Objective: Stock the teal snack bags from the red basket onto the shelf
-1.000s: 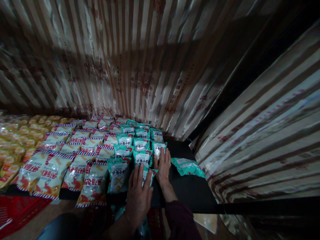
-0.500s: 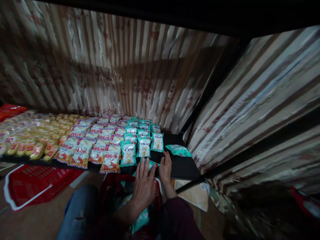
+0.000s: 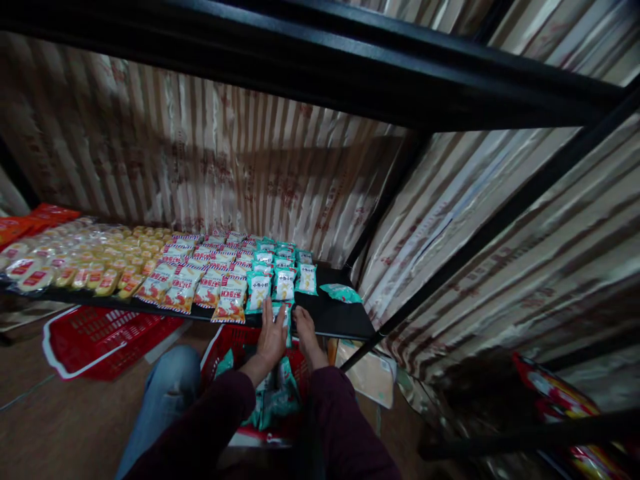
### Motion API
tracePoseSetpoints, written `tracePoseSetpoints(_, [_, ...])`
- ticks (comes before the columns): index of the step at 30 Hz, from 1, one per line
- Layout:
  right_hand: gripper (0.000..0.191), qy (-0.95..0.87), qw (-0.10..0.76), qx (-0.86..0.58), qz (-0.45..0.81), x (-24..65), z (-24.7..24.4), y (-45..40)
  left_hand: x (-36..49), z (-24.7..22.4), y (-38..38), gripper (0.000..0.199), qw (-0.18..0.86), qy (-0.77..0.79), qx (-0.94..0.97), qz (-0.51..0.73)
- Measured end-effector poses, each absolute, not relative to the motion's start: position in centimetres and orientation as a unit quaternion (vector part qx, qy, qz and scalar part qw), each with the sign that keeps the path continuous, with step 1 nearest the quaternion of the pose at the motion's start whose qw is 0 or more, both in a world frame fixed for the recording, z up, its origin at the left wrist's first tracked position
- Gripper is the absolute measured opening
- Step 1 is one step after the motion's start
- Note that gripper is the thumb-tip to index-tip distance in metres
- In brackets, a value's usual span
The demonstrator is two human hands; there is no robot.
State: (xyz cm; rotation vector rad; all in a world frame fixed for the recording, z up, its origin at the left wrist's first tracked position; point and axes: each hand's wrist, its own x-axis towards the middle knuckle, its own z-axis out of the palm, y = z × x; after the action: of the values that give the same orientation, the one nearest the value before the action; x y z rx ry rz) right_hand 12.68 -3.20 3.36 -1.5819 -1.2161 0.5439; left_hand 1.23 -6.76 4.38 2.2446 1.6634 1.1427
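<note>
Flanking a front-to-back teal packet (image 3: 288, 323) at the shelf's (image 3: 341, 316) front edge, part-open left hand (image 3: 272, 338) and right hand (image 3: 307, 331) show unclear hold, surface exposed rightward.

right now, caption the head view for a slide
Both hands at a teal snack packet on the black shelf's front edge, above a red basket.
</note>
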Motion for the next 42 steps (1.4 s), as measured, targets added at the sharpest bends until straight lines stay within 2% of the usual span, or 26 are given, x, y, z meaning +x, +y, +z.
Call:
tracePoseSetpoints(9, [0.060, -0.480, 0.545, -0.587, 0.357, 14.5, 2.4, -3.1, 3.4, 6.9, -3.0, 0.057, 0.065, 0.548, 0.737, 0.391])
tracePoseSetpoints(18, [0.052, -0.489, 0.545, -0.619, 0.285, 15.6, 0.1, 0.9, 5.0, 4.6, 1.1, 0.062, -0.045, 0.510, 0.788, 0.342])
tracePoseSetpoints(25, [0.058, -0.511, 0.512, -0.643, 0.254, 16.0, -0.6, 2.6, 5.1, 2.5, 2.3, 0.057, -0.116, 0.506, 0.782, 0.346])
tracePoseSetpoints(35, [0.067, -0.432, 0.551, -0.642, 0.314, 14.8, 0.4, 3.0, 4.2, 1.1, 1.5, 0.055, -0.123, 0.456, 0.806, 0.357])
tracePoseSetpoints(42, [0.087, -0.463, 0.520, -0.635, 0.336, 14.6, -0.2, 4.3, 4.1, 1.3, 2.2, 0.057, -0.101, 0.447, 0.811, 0.365])
